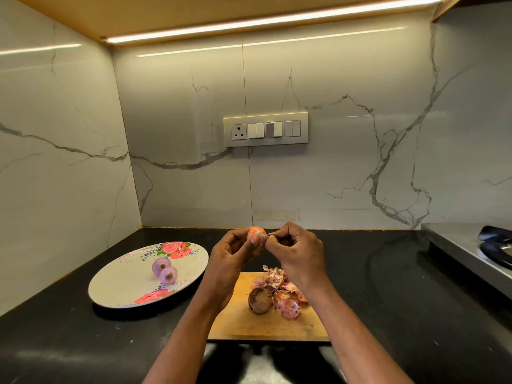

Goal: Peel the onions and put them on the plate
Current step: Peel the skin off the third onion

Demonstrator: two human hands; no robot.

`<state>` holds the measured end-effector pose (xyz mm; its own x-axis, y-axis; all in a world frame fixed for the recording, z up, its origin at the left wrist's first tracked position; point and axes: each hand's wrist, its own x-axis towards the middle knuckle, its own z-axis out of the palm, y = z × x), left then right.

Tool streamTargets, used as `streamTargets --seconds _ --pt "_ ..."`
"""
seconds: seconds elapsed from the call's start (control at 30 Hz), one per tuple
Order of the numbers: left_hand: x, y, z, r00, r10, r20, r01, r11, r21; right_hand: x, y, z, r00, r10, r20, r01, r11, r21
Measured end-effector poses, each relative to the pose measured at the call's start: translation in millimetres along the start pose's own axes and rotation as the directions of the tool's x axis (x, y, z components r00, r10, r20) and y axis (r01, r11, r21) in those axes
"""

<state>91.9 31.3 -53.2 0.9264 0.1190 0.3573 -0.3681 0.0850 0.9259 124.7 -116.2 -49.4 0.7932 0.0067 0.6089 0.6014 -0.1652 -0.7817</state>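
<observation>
Above cutting board [266, 322]: left hand [232, 256] grips onion [256, 233]; right hand [297, 252] pinches skin; axis unclear.

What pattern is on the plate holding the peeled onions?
The plate is white with pink-red roses and green leaves at its rim, seen in the head view.

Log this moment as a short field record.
left hand: holds an onion above the counter
right hand: pinches its skin
plate: two peeled onions
board: one unpeeled onion, peel pile
counter: black, stove at right
</observation>
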Motion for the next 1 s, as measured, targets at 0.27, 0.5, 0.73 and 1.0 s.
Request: streamTargets --seconds 0.27,0.5,0.73,1.0 --pt "2 -2 -6 0.996 -0.05 -0.069 0.039 0.987 -0.155 10 17 -20 0.975 0.221 0.028 -0.223 0.972 0.076" --pt "3 -3 -3 0.996 -0.073 -0.047 0.062 0.979 -0.194 7 11 -11 0.966 0.103 0.236 -0.041 0.966 -0.254" --pt "4 -5 -4 0.998 -0.03 -0.056 0.023 0.993 -0.117 7 1 -12 0.987 -0.041 0.157 0.076 0.972 -0.223" --pt "3 -6 -4 0.999 0.004 -0.044 -0.006 0.999 -0.041 3 0 -9 0.978 -0.169 0.121 0.197 0.94 -0.28"
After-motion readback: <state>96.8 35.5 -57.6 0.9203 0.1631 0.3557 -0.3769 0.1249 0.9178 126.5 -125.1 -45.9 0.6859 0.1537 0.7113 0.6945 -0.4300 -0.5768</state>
